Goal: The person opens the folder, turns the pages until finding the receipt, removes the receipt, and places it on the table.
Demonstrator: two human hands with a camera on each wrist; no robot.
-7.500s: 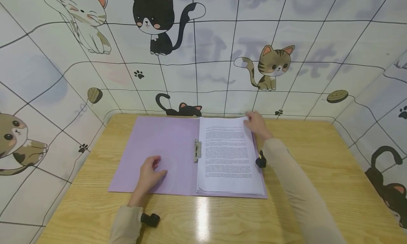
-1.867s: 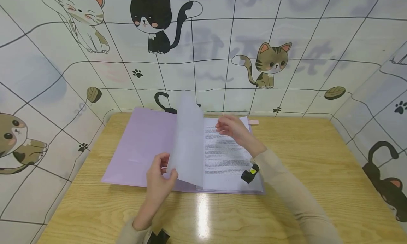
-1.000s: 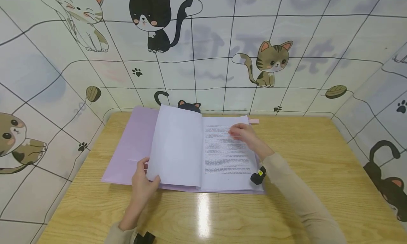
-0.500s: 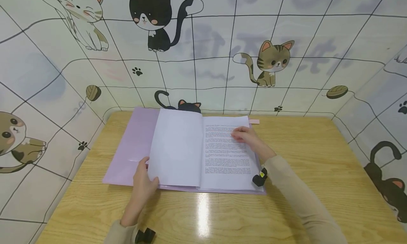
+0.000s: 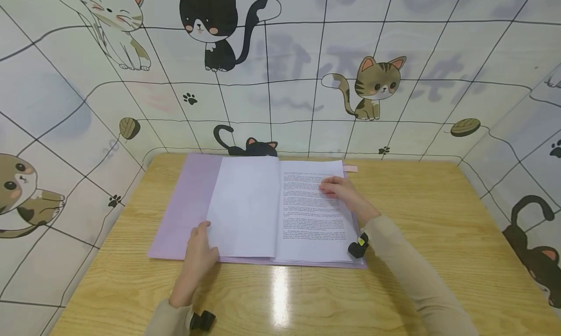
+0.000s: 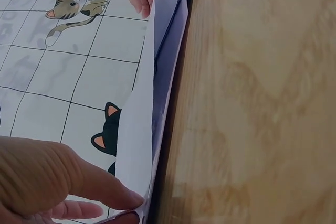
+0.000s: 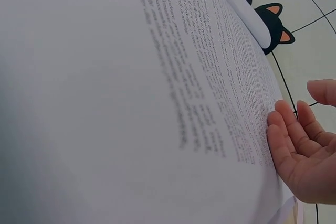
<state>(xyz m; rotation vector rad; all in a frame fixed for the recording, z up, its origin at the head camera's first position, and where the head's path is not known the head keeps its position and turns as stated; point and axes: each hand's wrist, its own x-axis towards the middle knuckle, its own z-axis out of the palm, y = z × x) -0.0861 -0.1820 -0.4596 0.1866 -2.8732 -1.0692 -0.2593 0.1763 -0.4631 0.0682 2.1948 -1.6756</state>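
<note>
A purple file folder (image 5: 175, 229) lies open on the wooden table, holding a stack of paper sheets. One turned sheet (image 5: 243, 204) lies blank side up over its left cover. To the right is a printed page (image 5: 311, 219). My left hand (image 5: 197, 253) is at the blank sheet's lower left edge, and its thumb (image 6: 113, 190) touches the paper there. My right hand (image 5: 346, 195) rests its fingers on the upper right of the printed page; in the right wrist view its thumb (image 7: 323, 92) stands apart from them. The folder's metal clip is hidden under the turned sheet.
A pale pink tab (image 5: 350, 169) sticks out past the top right edge of the papers. Behind the wooden table (image 5: 416, 229) rises a wall covering (image 5: 298, 102) printed with cats and a grid, with side panels left and right.
The top sheet has been turned over to the left by my left hand. The raised left cover and sheet have since settled flatter. My right hand has come from the top corner onto the page.
</note>
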